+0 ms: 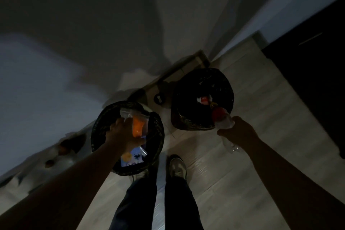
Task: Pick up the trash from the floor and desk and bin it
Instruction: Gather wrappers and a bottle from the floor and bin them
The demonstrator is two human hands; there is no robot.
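Two round bins lined with black bags stand on the floor by the wall. My left hand (124,133) is over the left bin (158,129) and holds a clear plastic wrapper with orange contents (137,124). A blue printed packet (133,158) shows below that hand inside the bin. My right hand (238,131) grips a clear plastic bottle with a red label (222,117), its capped end pointing over the rim of the right bin (186,99). A red and white piece of trash (204,99) lies inside the right bin.
The room is dim. My legs and a light shoe (177,167) stand on the pale plank floor (261,99) just before the bins. A wall with a skirting board (186,69) runs behind them. A dark door or cabinet (313,73) is at the right.
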